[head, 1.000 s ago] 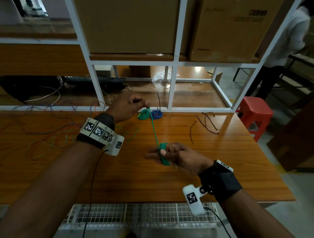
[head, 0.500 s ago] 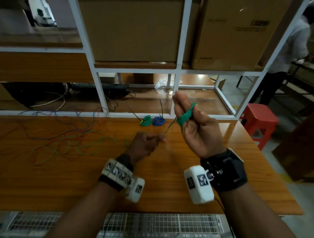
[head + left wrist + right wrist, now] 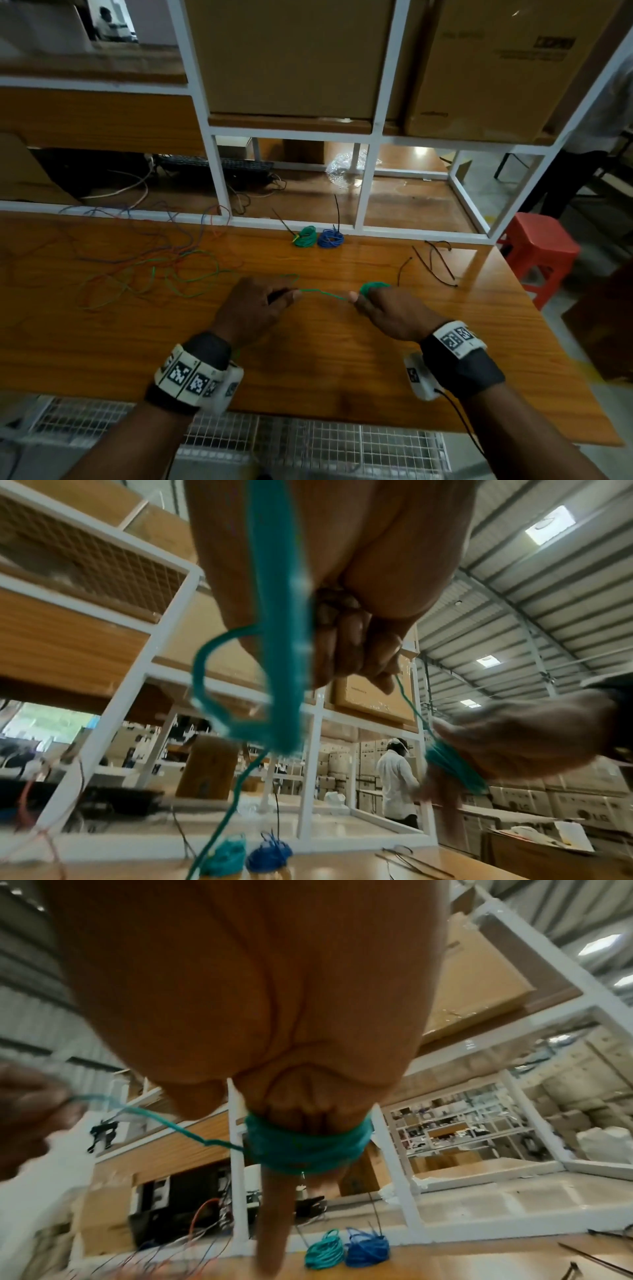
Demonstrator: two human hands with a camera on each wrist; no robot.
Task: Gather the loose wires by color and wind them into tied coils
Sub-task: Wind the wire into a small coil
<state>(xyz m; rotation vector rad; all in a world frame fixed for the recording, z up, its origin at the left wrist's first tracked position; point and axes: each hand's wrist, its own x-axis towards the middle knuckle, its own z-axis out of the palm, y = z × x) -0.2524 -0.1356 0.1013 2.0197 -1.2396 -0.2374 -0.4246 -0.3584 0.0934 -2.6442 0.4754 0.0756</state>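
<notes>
My left hand [image 3: 291,294] pinches a green wire [image 3: 322,293] between thumb and fingers above the wooden table [image 3: 308,370]. The short stretch of wire runs right to my right hand [image 3: 359,298], whose fingers carry a wound green coil [image 3: 374,286]. In the right wrist view the coil [image 3: 308,1148] wraps round two extended fingers. The left wrist view shows the wire [image 3: 281,642] trailing under the palm from the pinching fingertips [image 3: 377,674]. A finished green coil [image 3: 306,237] and a finished blue coil [image 3: 330,238] lie at the table's back edge.
A tangle of loose coloured wires [image 3: 137,267] spreads over the table's left half. Black cable ties [image 3: 435,260] lie at the back right. A white shelf frame [image 3: 364,192] with cardboard boxes rises behind. A red stool [image 3: 537,246] stands off the right edge.
My right hand has come down from its raised, palm-up pose to just above the table, palm down. The two hands now sit side by side with a short wire stretch between them.
</notes>
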